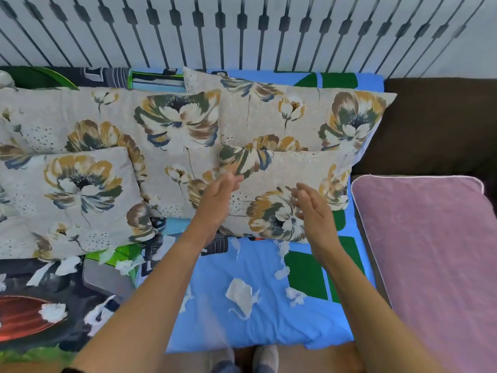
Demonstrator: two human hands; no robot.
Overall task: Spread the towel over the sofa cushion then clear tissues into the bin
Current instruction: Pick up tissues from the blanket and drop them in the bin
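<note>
Though blur smears the fingertips, the left hand (217, 196) and right hand (316, 214) hover with fingers straight and apart, gripping nothing, before a floral cushion (271, 168). Four such cushions show, the leftmost cut off. One pink towel (430, 251), cropped at the frame's right, lies spread on the brown sofa (435, 125). About a dozen torn tissues (242, 294) litter the blue sheet (242, 329).
</note>
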